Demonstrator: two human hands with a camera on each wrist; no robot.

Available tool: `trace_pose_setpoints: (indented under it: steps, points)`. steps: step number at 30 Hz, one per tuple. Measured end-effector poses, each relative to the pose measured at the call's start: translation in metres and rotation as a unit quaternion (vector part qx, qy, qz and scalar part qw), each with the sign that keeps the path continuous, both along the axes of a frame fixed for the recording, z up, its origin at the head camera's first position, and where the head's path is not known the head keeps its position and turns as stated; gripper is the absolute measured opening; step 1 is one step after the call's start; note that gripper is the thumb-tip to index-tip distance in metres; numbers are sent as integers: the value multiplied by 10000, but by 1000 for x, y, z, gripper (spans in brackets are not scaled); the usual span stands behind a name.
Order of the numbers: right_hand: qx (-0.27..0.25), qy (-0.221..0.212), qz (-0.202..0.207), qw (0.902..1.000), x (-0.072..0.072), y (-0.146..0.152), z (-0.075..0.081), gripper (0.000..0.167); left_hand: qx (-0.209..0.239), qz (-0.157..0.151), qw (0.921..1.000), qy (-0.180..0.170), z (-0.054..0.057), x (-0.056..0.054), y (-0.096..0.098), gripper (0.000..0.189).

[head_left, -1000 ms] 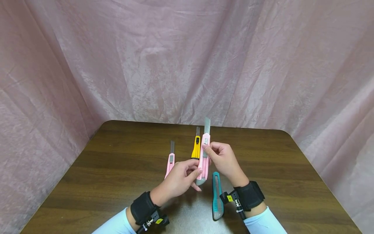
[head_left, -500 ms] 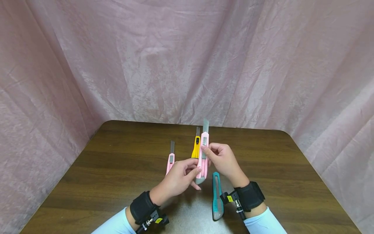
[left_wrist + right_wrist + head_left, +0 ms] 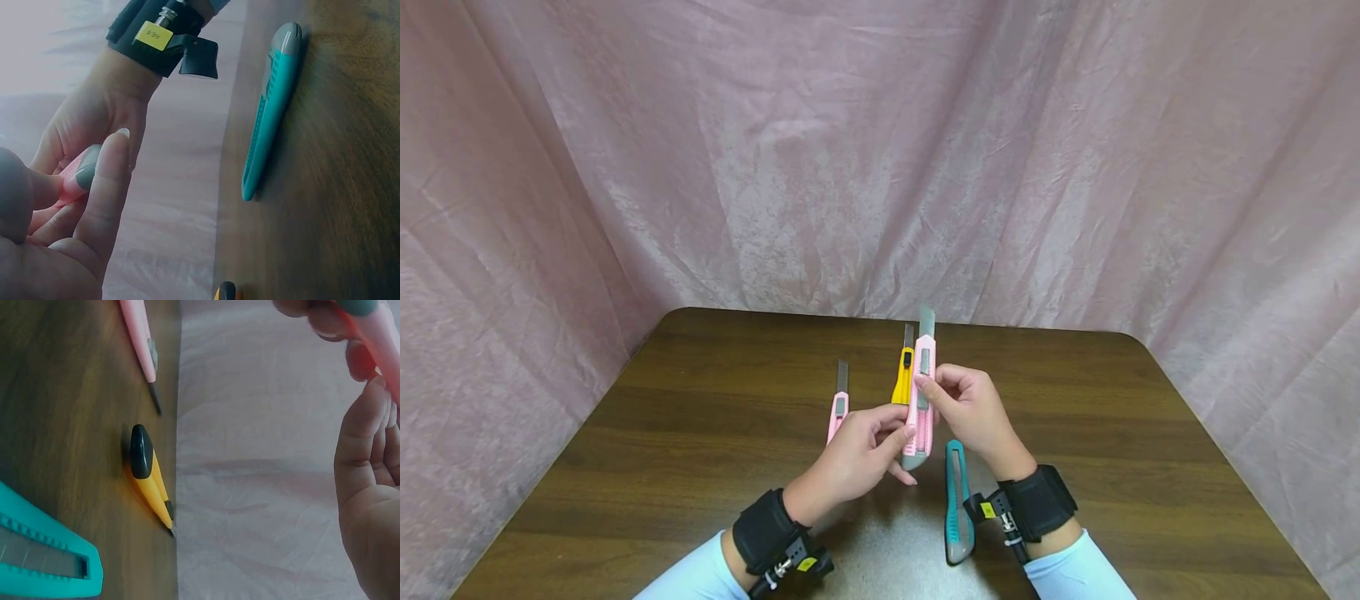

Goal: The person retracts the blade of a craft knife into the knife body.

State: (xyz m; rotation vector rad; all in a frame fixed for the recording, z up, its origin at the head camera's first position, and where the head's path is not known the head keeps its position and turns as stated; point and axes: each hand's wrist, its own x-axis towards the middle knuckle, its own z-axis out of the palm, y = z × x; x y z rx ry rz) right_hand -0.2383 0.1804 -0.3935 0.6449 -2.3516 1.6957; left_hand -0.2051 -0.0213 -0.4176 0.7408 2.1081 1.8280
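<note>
Blade (image 3: 927, 322) of the held pink cutter (image 3: 921, 427) projects less than in the earlier head frames. Cutter is above the table (image 3: 737, 400), just right of the yellow cutter (image 3: 902, 382). Left hand (image 3: 861, 457) pinches its near end, fingers curled; right hand (image 3: 979, 412) pinches mid-body, thumb on top. Judged light, stiff, slightly slippery; blade likely brittle. Best hold: body sides, behind the blade.

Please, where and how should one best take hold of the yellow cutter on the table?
I would pinch its yellow body by the sides, coming from the near side once the held pink cutter is out of the way. The bare blade points to the far edge of the table; the rounded black end faces the near side.
</note>
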Motion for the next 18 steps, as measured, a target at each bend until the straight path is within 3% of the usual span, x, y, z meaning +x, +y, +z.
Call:
trace_pose_setpoints:
  steps: [9,18]
  points:
    - [181,-384,153,9990,0,1,0,26,-95,104,9999,-43,1,1,0,37]
    - [105,-273,198,9994,2,1,0,19,-162,187,9997,-44,3,2,0,36]
